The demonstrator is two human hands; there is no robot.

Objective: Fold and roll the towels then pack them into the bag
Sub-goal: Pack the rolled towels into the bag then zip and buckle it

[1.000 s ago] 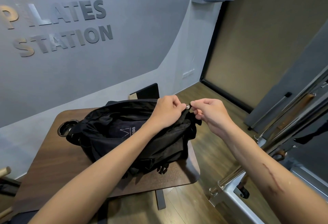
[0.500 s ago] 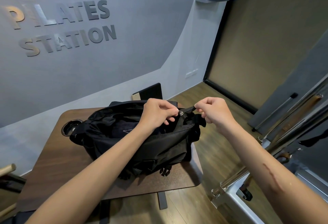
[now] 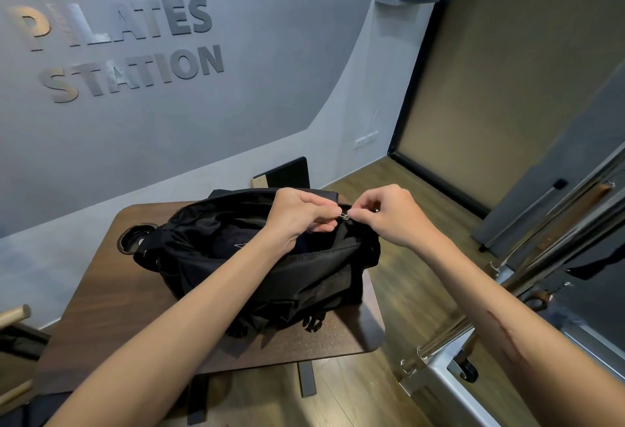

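Observation:
A black fabric bag [image 3: 314, 267] lies on a dark wooden table [image 3: 101, 311], its top zip gaping. Dark rolled cloth [image 3: 236, 237] with a small white mark shows inside the opening. My left hand [image 3: 297, 215] pinches the bag's top edge near the right end of the zip. My right hand [image 3: 389, 213] pinches the small metal zip pull [image 3: 344, 216] between thumb and forefinger. The two hands almost touch at the pull. Both forearms reach in from the bottom of the view.
A round cup hole [image 3: 135, 237] sits in the table's far left corner. A black board [image 3: 287, 174] leans on the grey wall behind. Metal rails of a wheeled frame [image 3: 473, 342] stand close on the right, over the wooden floor.
My hands shifted slightly left along the bag's top edge and came closer together. The right fingers now hold the metal pull; the bag barely moved.

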